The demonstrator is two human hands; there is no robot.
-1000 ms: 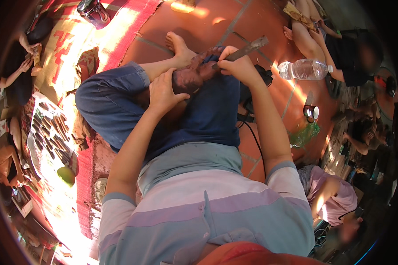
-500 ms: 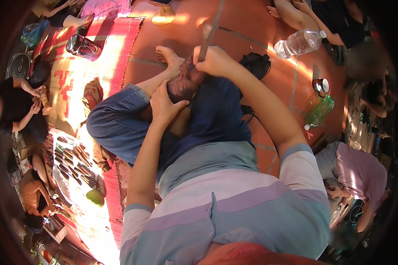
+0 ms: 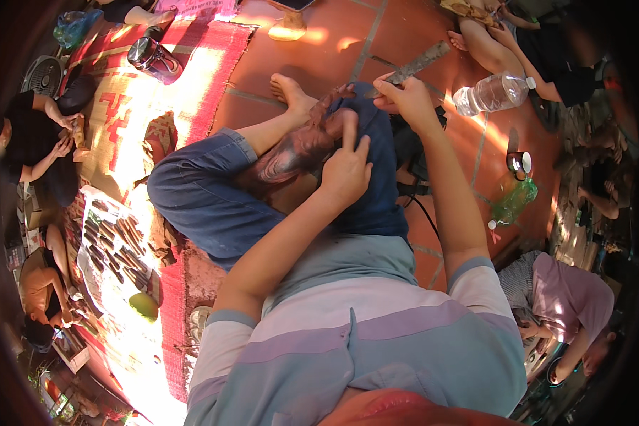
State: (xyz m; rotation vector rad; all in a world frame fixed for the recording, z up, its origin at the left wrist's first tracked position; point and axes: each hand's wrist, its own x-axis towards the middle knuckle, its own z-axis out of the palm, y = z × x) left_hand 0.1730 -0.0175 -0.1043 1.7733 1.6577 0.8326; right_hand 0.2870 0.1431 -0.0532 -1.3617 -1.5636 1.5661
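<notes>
One striped shirt (image 3: pixel 405 348) nearest, in pale blue, white and lilac. Past it, two bare hands, apart from each other. On the left hand (image 3: pixel 346 174), free fingers, clamped on nothing, with the index stretched over the upper part of a reddish-brown carving (image 3: pixel 291 157); cannot tell whether touching or just above. In the right hand (image 3: pixel 408 103), gripped by one end between thumb and fingers, a flat, rough, grey-brown tool (image 3: pixel 424 62), slanting up to the right, clear of the carving. Under the carving, for support, a lap in blue trousers (image 3: pixel 206 192). Just past the knee, a bare foot (image 3: pixel 289 91) on reddish floor tiles (image 3: pixel 319 46). Off to the right, a clear plastic bottle (image 3: pixel 493 92), a cup (image 3: pixel 520 163) and, close beside it, a green bottle (image 3: pixel 512 202). Off to the left, a red-and-yellow mat (image 3: pixel 216 92), with a dark flask (image 3: pixel 156 60), many slim tools (image 3: pixel 110 241) on a pale sheet and a round green object (image 3: pixel 143 307). Farther out, a person in a pink top (image 3: pixel 575 291), bent forward at lower right.
</notes>
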